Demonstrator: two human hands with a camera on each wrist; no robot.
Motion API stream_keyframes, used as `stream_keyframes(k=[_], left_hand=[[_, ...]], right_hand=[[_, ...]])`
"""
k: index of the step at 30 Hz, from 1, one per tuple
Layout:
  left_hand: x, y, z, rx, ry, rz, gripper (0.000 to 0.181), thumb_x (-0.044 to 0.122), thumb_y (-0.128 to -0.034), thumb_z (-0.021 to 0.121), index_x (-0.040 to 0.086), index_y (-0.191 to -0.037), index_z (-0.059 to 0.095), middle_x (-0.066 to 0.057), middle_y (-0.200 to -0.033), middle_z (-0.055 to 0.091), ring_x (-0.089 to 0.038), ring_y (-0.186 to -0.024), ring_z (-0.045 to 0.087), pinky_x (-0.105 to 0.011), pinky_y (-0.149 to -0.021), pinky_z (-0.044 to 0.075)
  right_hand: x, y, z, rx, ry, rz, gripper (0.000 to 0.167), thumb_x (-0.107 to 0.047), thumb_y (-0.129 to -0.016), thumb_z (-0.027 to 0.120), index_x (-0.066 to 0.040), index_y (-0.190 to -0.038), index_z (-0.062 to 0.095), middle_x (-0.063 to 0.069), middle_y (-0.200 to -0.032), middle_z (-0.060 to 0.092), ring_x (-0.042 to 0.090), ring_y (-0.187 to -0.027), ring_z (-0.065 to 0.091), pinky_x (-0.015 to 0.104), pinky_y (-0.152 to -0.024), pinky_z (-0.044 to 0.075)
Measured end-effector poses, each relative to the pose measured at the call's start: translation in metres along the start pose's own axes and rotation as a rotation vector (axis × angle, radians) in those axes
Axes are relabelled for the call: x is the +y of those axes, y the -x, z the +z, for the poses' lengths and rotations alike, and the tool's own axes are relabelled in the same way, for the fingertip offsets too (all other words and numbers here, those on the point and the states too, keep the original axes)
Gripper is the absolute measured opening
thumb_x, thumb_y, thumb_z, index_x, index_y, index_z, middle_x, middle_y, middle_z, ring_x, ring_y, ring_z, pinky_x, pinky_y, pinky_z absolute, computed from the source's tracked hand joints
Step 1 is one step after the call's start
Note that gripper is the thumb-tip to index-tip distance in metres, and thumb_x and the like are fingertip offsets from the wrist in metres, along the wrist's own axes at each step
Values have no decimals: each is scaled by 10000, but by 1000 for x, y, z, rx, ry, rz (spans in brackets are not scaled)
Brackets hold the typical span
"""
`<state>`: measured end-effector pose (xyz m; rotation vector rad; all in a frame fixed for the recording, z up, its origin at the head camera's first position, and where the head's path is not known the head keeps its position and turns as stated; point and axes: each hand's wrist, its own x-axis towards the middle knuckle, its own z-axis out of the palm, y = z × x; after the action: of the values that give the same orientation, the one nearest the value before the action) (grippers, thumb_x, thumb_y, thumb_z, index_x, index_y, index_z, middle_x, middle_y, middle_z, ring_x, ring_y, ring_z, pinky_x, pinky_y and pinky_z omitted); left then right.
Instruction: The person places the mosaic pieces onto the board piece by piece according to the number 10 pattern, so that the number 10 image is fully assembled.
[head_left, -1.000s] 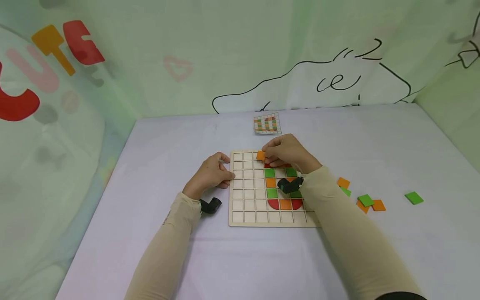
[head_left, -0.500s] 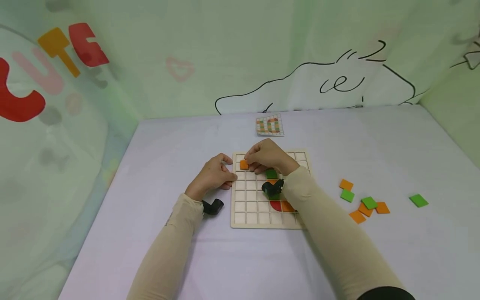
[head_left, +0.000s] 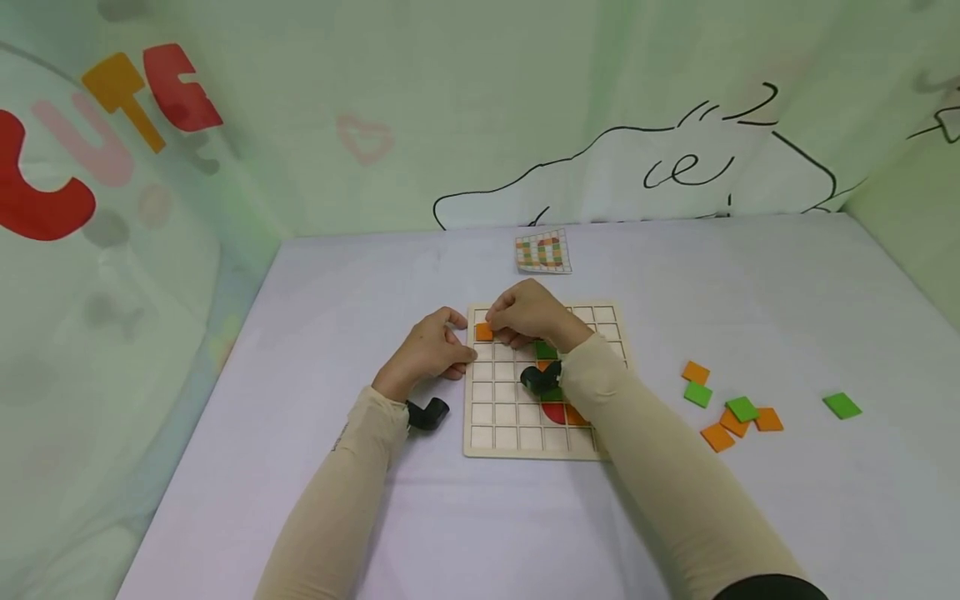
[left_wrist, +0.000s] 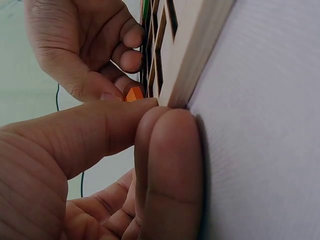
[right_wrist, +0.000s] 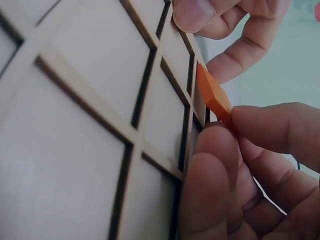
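Observation:
A wooden grid board lies on the table, with green, orange and red pieces set in some squares. My right hand pinches an orange square tile over the board's upper left squares. In the right wrist view that tile is tilted, one edge down at a square, between thumb and fingertips. My left hand holds the board's left edge; in the left wrist view its thumb touches the rim and curled fingers press the side. My right arm hides part of the board.
Loose orange tiles and green tiles lie right of the board, some overlapping. One green tile lies apart, farther right. Behind the board is a small printed pattern card. A printed curtain hangs behind the white table.
My right hand has carried the orange tile leftward from the board's upper middle to its upper left squares, and lowered it. My left hand has stayed at the left edge.

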<state>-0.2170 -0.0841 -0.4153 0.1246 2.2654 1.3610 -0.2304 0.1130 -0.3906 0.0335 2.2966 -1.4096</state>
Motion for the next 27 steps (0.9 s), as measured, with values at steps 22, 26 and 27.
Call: stream_keyframes(k=[22,26,27], left_hand=[[-1,1,0,4,5,-1,488,10,-914,771,39,-1332,521,-113,-909,616,-179,-671,657,-276,-620,631],[0,3,0,2,6,3,494,13,-910,773,43,-1333,519,-122,-925,611,-182,-672,652,-275,-630,628],[0,4,0,2,5,4,496,13,-909,773,43,-1334,519,-122,-926,611,-180,-671,652,-273,-632,627]], right_hand=[[25,43,-40,84,13,-73,276,-202,-1019,672,10,-1190,717,138,-965,706,206,-778,651,275,-692,615],[46,79,-69,156,22,-38,318,-228,-1015,678,16,-1219,690,146,-1044,704,215,-817,641,277,-717,615],[52,88,-76,172,23,-29,335,-240,-1017,676,17,-1231,681,149,-1071,700,218,-838,647,282,-735,620]])
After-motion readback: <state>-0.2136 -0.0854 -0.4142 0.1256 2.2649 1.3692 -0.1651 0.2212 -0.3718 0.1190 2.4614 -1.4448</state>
